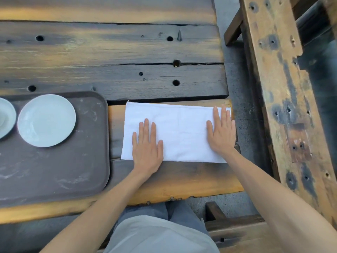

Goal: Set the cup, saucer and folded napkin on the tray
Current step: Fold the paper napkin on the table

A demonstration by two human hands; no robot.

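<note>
Head view: your white napkin [177, 130] lies flat near the table's [113, 52] right edge. Your left hand [147, 146] and right hand [221, 131] press flat on it, fingers spread, gripping nothing. A saucer [46, 120] sits on the tray's [54, 172] far side.

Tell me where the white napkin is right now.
The napkin lies flat on the wooden table just right of the brown tray, not on it, with the left hand and right hand pressed flat on top.
</note>
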